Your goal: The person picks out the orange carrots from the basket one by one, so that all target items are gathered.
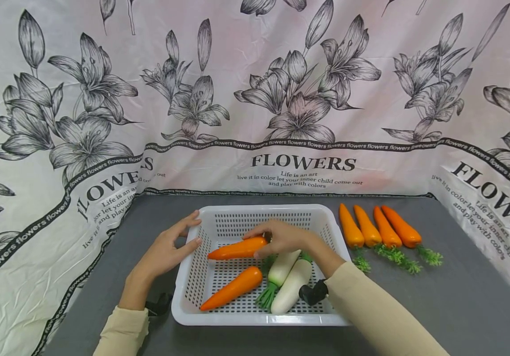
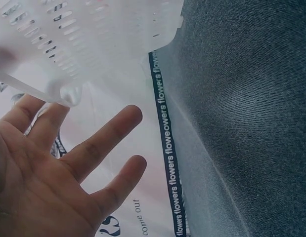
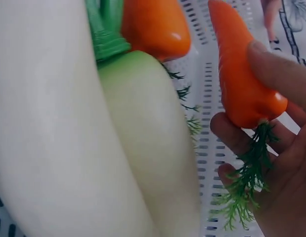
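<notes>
In the basket, my right hand point(image 1: 283, 235) pinches an orange carrot point(image 1: 239, 248) near its thick end. In the right wrist view, the thumb lies on top of this carrot point(image 3: 241, 74), fingers lie beneath it, and its green leaves point(image 3: 249, 173) hang by the palm. My left hand point(image 1: 165, 249) rests at the left rim of the white basket point(image 1: 186, 277). Spread, mostly straight fingers point(image 2: 101, 143) show there in the left wrist view. A second carrot point(image 1: 232, 288) and two white radishes point(image 1: 291, 287) lie on the basket floor, one radish showing green stalks.
Several carrots point(image 1: 388, 227) with green tops lie in a row on the grey table point(image 1: 415, 301), right of the basket. Behind the table hangs a white cloth point(image 1: 210, 168) printed with flowers and lettering; it also runs along both sides.
</notes>
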`<act>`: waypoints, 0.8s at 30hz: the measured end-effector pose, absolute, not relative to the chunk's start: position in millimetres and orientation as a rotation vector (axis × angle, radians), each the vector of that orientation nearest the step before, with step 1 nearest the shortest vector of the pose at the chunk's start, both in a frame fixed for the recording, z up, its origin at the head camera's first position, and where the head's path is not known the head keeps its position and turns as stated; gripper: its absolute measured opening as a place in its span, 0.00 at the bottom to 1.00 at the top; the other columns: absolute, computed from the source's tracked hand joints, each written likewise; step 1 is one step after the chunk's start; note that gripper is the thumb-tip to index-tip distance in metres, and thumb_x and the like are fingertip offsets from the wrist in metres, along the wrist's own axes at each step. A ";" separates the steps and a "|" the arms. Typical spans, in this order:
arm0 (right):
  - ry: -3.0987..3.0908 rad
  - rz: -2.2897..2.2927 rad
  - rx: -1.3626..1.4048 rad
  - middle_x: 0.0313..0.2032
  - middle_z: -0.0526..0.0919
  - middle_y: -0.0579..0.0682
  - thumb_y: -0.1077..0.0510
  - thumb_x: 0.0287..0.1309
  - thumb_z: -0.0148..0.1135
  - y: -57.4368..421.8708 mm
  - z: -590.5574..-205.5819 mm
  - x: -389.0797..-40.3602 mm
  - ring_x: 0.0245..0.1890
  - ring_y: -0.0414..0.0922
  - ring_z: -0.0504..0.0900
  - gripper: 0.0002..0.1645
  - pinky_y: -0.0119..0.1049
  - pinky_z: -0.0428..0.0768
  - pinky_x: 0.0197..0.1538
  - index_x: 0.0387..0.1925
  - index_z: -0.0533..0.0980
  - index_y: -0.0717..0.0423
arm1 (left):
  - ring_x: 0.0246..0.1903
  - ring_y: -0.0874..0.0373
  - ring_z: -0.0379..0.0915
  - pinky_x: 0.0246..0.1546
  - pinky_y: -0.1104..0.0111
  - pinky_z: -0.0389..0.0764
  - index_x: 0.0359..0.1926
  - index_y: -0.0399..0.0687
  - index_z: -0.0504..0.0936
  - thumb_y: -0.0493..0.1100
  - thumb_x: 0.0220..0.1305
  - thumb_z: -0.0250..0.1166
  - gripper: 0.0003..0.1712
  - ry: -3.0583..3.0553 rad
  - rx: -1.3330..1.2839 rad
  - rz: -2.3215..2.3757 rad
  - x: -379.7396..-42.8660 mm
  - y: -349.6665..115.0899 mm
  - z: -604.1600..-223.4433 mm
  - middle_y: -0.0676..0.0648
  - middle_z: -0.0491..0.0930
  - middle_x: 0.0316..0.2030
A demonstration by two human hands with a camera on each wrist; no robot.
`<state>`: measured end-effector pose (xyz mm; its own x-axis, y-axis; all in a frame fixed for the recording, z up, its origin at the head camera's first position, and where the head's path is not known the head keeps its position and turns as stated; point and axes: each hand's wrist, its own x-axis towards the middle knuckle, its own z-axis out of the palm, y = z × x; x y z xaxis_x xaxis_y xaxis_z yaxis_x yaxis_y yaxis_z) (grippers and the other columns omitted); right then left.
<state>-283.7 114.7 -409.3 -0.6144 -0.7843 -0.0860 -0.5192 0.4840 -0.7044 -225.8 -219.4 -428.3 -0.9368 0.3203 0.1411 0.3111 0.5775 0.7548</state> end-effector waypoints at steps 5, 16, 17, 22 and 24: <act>2.220 -1.069 -1.087 0.56 0.83 0.53 0.56 0.59 0.71 117.1 -404.7 -284.4 0.44 0.42 0.80 0.33 0.36 0.81 0.51 0.66 0.76 0.55 | 0.61 0.45 0.72 0.34 0.70 0.85 0.75 0.58 0.66 0.56 0.71 0.64 0.36 2.774 0.544 1.326 -225.3 -219.4 -426.9 0.57 0.58 0.79; 2.217 -1.221 -0.975 0.51 0.82 0.51 0.57 0.63 0.68 124.3 -397.7 -284.0 0.42 0.45 0.79 0.32 0.36 0.82 0.47 0.68 0.75 0.50 | 0.61 0.44 0.72 0.34 0.71 0.86 0.76 0.61 0.64 0.57 0.71 0.64 0.37 2.777 0.537 1.331 -225.4 -218.1 -427.0 0.55 0.62 0.77; 2.217 -1.234 -0.979 0.50 0.82 0.52 0.57 0.63 0.68 124.5 -397.8 -284.2 0.42 0.45 0.79 0.31 0.36 0.81 0.46 0.68 0.75 0.51 | 0.61 0.44 0.72 0.33 0.71 0.86 0.76 0.62 0.64 0.57 0.71 0.64 0.37 2.776 0.534 1.335 -225.0 -217.9 -426.9 0.55 0.63 0.76; 2.203 -1.307 -1.001 0.51 0.83 0.53 0.60 0.63 0.69 124.1 -398.9 -284.8 0.42 0.45 0.79 0.31 0.35 0.83 0.47 0.67 0.76 0.51 | 0.60 0.45 0.73 0.33 0.71 0.86 0.76 0.62 0.64 0.57 0.71 0.64 0.37 2.772 0.532 1.341 -223.4 -217.6 -427.6 0.55 0.63 0.76; 2.214 -1.321 -1.015 0.50 0.84 0.54 0.60 0.63 0.69 124.3 -399.4 -284.8 0.41 0.45 0.79 0.30 0.34 0.82 0.45 0.66 0.76 0.52 | 0.60 0.45 0.73 0.33 0.71 0.86 0.76 0.61 0.64 0.57 0.71 0.64 0.36 2.775 0.536 1.338 -222.6 -217.5 -428.1 0.56 0.61 0.77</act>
